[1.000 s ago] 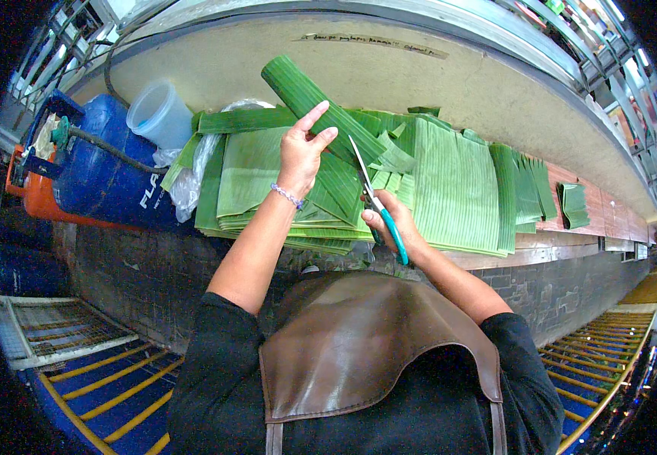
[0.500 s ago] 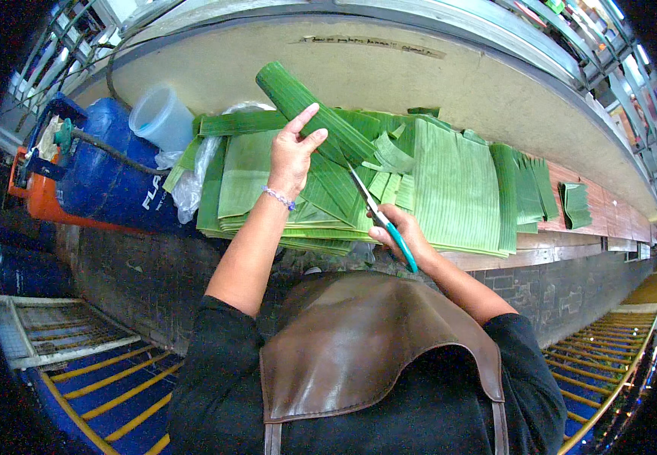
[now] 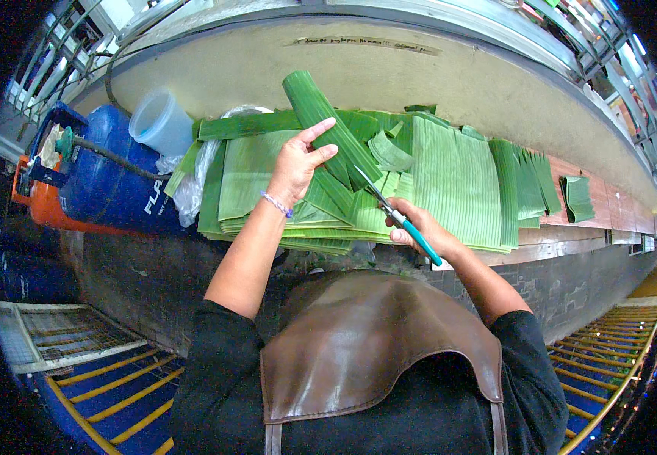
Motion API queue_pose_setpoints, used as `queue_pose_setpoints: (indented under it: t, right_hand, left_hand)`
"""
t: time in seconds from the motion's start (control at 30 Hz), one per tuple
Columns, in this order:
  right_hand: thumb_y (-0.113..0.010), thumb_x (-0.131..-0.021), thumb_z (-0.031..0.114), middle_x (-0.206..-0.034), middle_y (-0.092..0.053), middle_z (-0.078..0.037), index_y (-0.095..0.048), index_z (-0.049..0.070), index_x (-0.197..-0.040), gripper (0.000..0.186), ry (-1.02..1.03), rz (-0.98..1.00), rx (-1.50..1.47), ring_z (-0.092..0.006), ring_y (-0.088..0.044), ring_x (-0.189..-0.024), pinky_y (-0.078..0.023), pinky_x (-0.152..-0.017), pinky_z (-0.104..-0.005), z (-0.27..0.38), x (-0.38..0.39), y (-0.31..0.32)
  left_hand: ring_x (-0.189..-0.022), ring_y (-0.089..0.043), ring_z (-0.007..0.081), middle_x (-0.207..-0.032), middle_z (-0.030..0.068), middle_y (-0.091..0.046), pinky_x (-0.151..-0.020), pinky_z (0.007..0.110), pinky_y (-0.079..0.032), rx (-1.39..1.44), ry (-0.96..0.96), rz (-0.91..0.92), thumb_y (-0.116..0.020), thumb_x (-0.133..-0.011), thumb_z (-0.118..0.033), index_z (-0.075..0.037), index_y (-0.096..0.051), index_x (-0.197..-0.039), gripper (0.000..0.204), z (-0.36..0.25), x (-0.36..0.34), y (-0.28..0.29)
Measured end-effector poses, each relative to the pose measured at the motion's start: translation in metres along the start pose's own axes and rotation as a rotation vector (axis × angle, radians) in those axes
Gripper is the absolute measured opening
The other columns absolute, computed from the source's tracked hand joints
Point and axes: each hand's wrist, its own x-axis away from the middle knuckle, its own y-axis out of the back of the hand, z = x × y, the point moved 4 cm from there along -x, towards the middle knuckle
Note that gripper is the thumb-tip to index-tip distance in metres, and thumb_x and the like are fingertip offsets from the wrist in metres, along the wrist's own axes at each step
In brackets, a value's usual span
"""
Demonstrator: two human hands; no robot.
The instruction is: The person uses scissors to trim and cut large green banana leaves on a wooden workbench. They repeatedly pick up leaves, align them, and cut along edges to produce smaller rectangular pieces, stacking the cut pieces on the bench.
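Observation:
My left hand [image 3: 298, 167], with a beaded bracelet at the wrist, grips a folded or rolled strip of banana leaf [image 3: 315, 110] between thumb and fingers. The strip slants from upper left down to the right. Teal-handled scissors [image 3: 416, 236] are held in my right hand [image 3: 425, 227], their blades pointing up and left at the strip's lower end. Whether the blades touch the leaf is hard to see. Beneath both hands lies a broad stack of banana leaves [image 3: 450, 182], with small cut pieces [image 3: 391, 154] on top of it.
Left of the leaves are a blue gas cylinder [image 3: 105, 171], a translucent plastic tub [image 3: 160, 121] and a clear plastic bag [image 3: 189, 189]. Behind the wooden bench [image 3: 609, 208] rises a cream wall [image 3: 215, 76]. A small folded leaf piece [image 3: 577, 199] lies at right. Yellow-barred racks [image 3: 116, 402] stand below.
The leaf strip has swung to a steeper slant and shifted right with my left hand. My right hand and the scissors have moved slightly right and down.

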Motion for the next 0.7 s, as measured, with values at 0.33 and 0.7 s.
queue_pose_setpoints:
  t: [0.33,0.7]
  right_hand:
    - [-0.069,-0.08,0.053,-0.097,-0.062,-0.015,-0.049,0.0,-0.125,0.072,-0.013,-0.012,0.099,-0.023,-0.06,-0.088,-0.05,-0.079,-0.0373,-0.001,0.0,0.0]
    - [-0.07,-0.08,0.05,-0.072,-0.058,-0.011,-0.057,0.0,-0.112,0.061,0.059,-0.149,0.168,-0.0197,-0.056,-0.067,-0.047,-0.062,-0.0353,-0.011,-0.005,-0.018]
  left_hand:
    - [-0.101,-0.058,0.0117,-0.122,0.0061,-0.06,-0.091,0.026,-0.048,-0.196,-0.021,0.022,-0.069,-0.078,0.005,-0.004,-0.056,-0.128,0.052,-0.008,0.007,-0.009]
    - [-0.102,-0.057,0.0116,-0.122,0.0059,-0.059,-0.091,0.026,-0.047,-0.219,0.007,0.015,-0.07,-0.077,0.005,-0.005,-0.057,-0.128,0.053,-0.003,0.002,0.001]
